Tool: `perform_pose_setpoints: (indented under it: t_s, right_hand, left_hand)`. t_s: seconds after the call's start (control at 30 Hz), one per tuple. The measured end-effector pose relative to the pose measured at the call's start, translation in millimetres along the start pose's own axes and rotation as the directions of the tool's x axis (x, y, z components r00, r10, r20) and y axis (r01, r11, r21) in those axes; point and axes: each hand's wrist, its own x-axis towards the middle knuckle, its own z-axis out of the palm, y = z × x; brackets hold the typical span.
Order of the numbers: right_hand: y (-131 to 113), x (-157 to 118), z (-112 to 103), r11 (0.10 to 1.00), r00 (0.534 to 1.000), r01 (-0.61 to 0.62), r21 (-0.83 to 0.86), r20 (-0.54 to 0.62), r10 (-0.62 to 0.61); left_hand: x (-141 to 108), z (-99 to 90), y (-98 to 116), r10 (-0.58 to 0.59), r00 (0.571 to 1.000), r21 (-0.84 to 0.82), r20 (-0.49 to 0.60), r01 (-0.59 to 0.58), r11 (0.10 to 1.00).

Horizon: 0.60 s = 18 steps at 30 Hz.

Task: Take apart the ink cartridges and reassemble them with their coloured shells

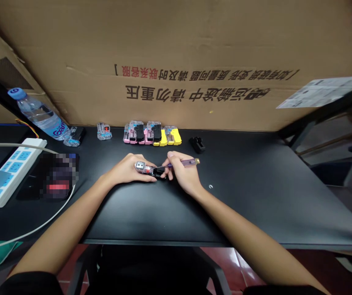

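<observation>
My left hand (129,169) is closed around a small transparent-and-black plastic device (158,173), which has a silver square end and a red part inside. My right hand (182,171) grips a thin screwdriver (190,162) with a translucent purple handle. Its metal shaft points left and reaches the device's black part; the exact contact of the tip is too small to tell. Both hands are close together above the black table (139,213). To the right of my right hand lies a tiny white C-shaped piece (210,186).
Along the back stand several transparent devices with pink, black and yellow parts (153,134), another transparent one (104,131) and a black piece (197,144). At left are a water bottle (41,112), a power strip (13,172) and a white cable (53,219). Cardboard (176,41) walls the back.
</observation>
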Motion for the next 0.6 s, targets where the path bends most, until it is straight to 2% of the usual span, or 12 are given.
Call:
perform_pose_setpoints:
  t_s: [0.17,0.27,0.33,0.47,0.6]
  right_hand:
    - [-5,-1,-1,0.995,0.999,0.027,-0.097,0.031,-0.024]
    - [-7,0,-2,0.991,0.998,-0.004,-0.131,0.063,0.012]
    - [-6,1,0,0.994,0.999,-0.036,-0.108,0.016,0.038]
    - [-3,3,4,0.998,0.994,-0.058,-0.024,-0.097,0.055]
    - [-3,4,4,0.998,0.99,-0.061,0.028,-0.124,0.064]
  left_hand:
    - [0,-0.2,-2,0.009,1.0,0.036,-0.022,-0.008,0.999]
    - [0,0.2,-2,0.046,0.999,0.072,-0.028,-0.044,0.996]
    - [0,2.0,1,0.08,0.996,0.131,-0.028,-0.076,0.988]
    - [1,8.5,7,0.143,0.988,0.376,-0.058,-0.111,0.92]
    - [2,12.0,7,0.188,0.979,0.499,-0.076,-0.126,0.857]
